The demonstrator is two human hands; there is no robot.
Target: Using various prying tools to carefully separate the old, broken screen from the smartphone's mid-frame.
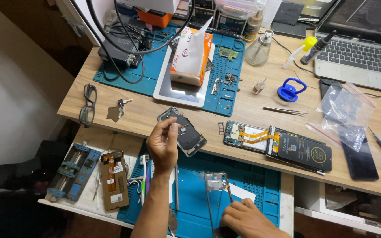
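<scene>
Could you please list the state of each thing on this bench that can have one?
left hand: raised, fingertips pinched together
right hand: resting on the phone frame
phone frame: bare, lying flat
opened phone: back off, battery exposed
laptop: open
glasses: folded, lying on table
plastic bag: lying flat

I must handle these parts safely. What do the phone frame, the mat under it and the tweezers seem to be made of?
Phone frame: probably plastic or thin metal, dark, slightly glossy edge.
Mat: likely silicone rubber, matte blue with moulded ridges.
Tweezers: apparently steel, thin, grey with a dull shine.
</scene>
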